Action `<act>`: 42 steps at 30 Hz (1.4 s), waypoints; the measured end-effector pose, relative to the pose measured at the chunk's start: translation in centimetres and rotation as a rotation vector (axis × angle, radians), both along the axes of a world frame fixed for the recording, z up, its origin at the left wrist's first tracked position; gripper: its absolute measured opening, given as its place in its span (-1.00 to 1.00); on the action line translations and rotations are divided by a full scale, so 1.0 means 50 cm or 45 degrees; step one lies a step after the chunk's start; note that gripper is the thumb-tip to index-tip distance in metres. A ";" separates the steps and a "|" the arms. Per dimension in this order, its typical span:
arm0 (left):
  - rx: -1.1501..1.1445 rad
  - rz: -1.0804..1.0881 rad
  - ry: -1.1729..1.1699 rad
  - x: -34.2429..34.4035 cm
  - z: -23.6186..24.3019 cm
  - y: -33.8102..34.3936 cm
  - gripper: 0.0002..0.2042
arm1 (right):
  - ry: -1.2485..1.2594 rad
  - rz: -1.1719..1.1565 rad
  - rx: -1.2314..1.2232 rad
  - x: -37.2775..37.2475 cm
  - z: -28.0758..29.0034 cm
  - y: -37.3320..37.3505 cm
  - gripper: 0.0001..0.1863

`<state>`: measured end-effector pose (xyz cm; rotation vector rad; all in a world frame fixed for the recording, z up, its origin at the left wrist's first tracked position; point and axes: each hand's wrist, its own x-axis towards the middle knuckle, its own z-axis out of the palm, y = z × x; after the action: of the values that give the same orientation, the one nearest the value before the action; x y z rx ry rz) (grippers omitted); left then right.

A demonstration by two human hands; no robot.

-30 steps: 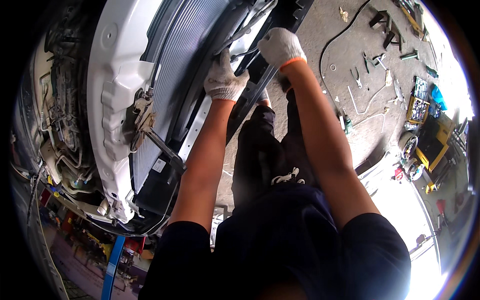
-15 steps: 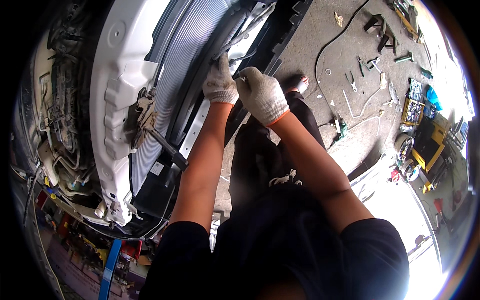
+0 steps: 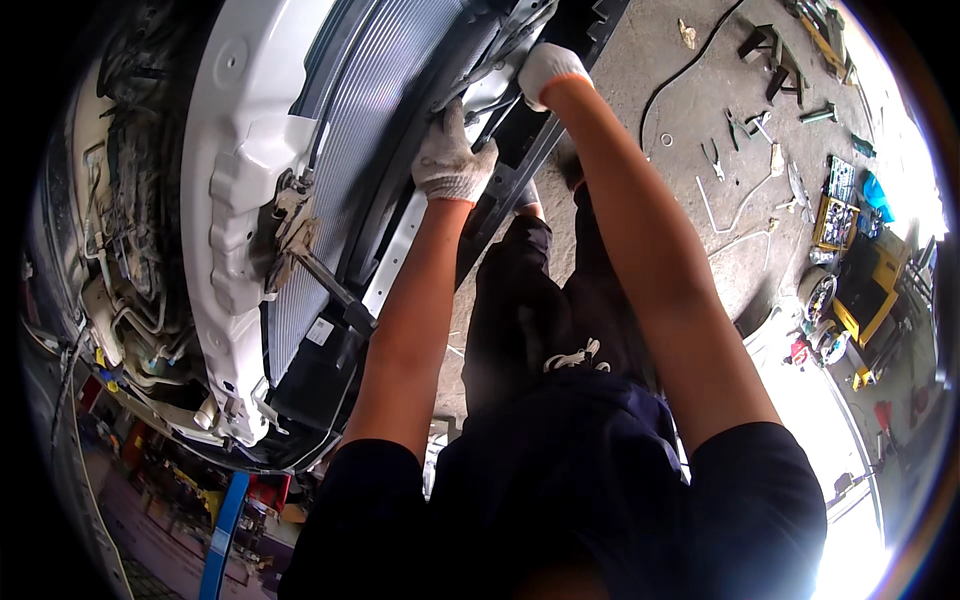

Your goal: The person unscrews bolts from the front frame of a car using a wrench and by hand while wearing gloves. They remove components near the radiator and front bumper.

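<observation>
work area: upper centre of frame, front of a vehicle. left hand (image 3: 453, 165), in a whitish knit glove, sits at upper centre, one digit extended upward against or just beside the lower end of a grey cable (image 3: 490, 68). its remaining fingers are mostly hidden; cannot tell whether they pinch anything.

right hand (image 3: 552, 74), same glove type with orange cuff edge, is at upper centre, right of the left hand and higher, well apart from it. fingers curl inward over a black rail (image 3: 515, 176); fingertips hidden, so cannot tell what, if anything, is gripped.

position of handled parts: grey cable slants from upper centre toward the top edge; black rail runs diagonally, to the right of the cable.

surroundings: finned panel (image 3: 385, 60) left of the cable; white metal beam (image 3: 232, 150) further left, a rusty latch (image 3: 293, 222) on its right side. pale strip with holes (image 3: 397, 255) just beside the left forearm. on the concrete floor, upper right: black hose (image 3: 690, 66), pliers (image 3: 713, 160), green-handled tool (image 3: 819, 114). right edge: open tool case (image 3: 838, 215), blue item (image 3: 878, 198).
</observation>
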<state>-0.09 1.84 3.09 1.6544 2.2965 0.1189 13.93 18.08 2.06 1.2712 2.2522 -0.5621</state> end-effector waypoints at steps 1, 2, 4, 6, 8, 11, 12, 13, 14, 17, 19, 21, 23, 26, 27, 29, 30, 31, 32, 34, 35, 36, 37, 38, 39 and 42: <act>0.010 0.003 0.028 -0.003 0.004 -0.003 -0.11 | -0.070 -0.015 -0.114 -0.024 -0.006 0.022 -0.68; -0.022 0.044 -0.060 0.004 0.003 0.005 -0.12 | -0.069 -0.113 -0.149 -0.025 -0.054 0.045 -0.65; 0.052 0.024 -0.100 0.008 -0.005 0.006 -0.12 | -0.108 -0.090 -0.192 -0.028 -0.128 0.078 -0.63; 0.096 0.043 -0.107 -0.018 -0.007 -0.016 -0.13 | -0.096 -0.292 -0.348 -0.067 -0.122 0.064 -0.63; 0.106 0.022 -0.149 0.007 -0.005 0.006 -0.12 | -0.035 -0.332 -0.191 -0.033 -0.235 0.094 -0.69; 0.079 0.014 -0.172 0.016 -0.007 0.019 -0.11 | -0.133 -0.257 -0.138 -0.026 -0.302 0.132 -0.74; 0.061 0.015 -0.169 0.010 -0.007 0.016 -0.11 | -0.193 -0.210 -0.153 -0.039 -0.300 0.131 -0.74; 0.051 0.008 -0.166 0.009 -0.006 0.014 -0.11 | -0.210 -0.168 -0.174 -0.036 -0.294 0.137 -0.75; 0.030 0.017 -0.137 -0.006 -0.006 0.001 -0.11 | -0.189 -0.080 -0.202 -0.058 -0.269 0.118 -0.76; 0.010 0.013 -0.140 -0.011 -0.004 0.002 -0.11 | -0.191 0.106 -0.206 -0.042 -0.211 0.110 -0.76; -0.034 0.018 -0.147 -0.007 -0.001 0.007 -0.11 | -0.187 0.235 -0.192 -0.020 -0.190 0.111 -0.76; -0.027 0.019 -0.176 -0.011 -0.001 0.007 -0.10 | -0.166 0.399 -0.155 0.001 -0.162 0.114 -0.75; 0.038 0.008 -0.236 -0.011 -0.002 0.008 -0.08 | -0.147 0.548 -0.106 0.023 -0.137 0.123 -0.74; 0.027 0.018 -0.211 -0.001 -0.003 0.010 -0.08 | -0.097 0.693 -0.023 0.054 -0.089 0.126 -0.71; 0.018 0.025 -0.194 -0.004 -0.003 0.006 -0.08 | -0.093 0.703 -0.003 0.043 -0.052 0.111 -0.72; -0.005 0.035 -0.208 -0.006 -0.002 0.007 -0.09 | -0.096 0.717 0.041 0.026 0.031 0.084 -0.75; -0.019 0.033 -0.220 -0.003 -0.001 0.008 -0.09 | -0.224 0.616 -0.005 0.017 0.056 0.069 -0.75; -0.014 0.026 -0.213 -0.007 0.001 0.006 -0.09 | -0.341 0.521 -0.048 0.006 0.087 0.051 -0.74; -0.010 0.026 -0.205 -0.013 -0.001 0.002 -0.09 | -0.256 0.601 -0.033 0.001 0.139 0.020 -0.72; -0.013 0.017 -0.191 -0.016 -0.004 -0.004 -0.06 | 0.020 -0.131 -0.221 0.016 0.175 -0.039 -0.69; -0.017 0.005 -0.185 -0.014 -0.007 -0.001 -0.04 | 0.151 -0.409 -0.241 0.025 0.183 -0.064 -0.69; -0.024 -0.008 -0.171 -0.015 -0.010 -0.001 -0.01 | 0.316 -0.679 -0.244 0.028 0.197 -0.089 -0.69; -0.024 -0.013 -0.172 -0.017 -0.014 -0.003 0.00 | 0.451 -0.972 -0.281 0.023 0.209 -0.112 -0.68; -0.019 -0.025 -0.176 -0.015 -0.015 0.000 0.01 | 0.516 -0.998 -0.195 0.024 0.210 -0.129 -0.68; -0.015 -0.036 -0.180 -0.014 -0.015 0.003 0.02 | 0.567 -0.990 -0.168 0.023 0.211 -0.141 -0.69; -0.116 -0.014 -0.163 -0.006 -0.003 0.011 0.00 | 0.732 -0.995 -0.076 0.006 0.217 -0.184 -0.72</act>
<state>-0.42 2.41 2.95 1.5671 2.1652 0.1130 14.24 8.90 12.91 2.1713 2.0351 -1.4082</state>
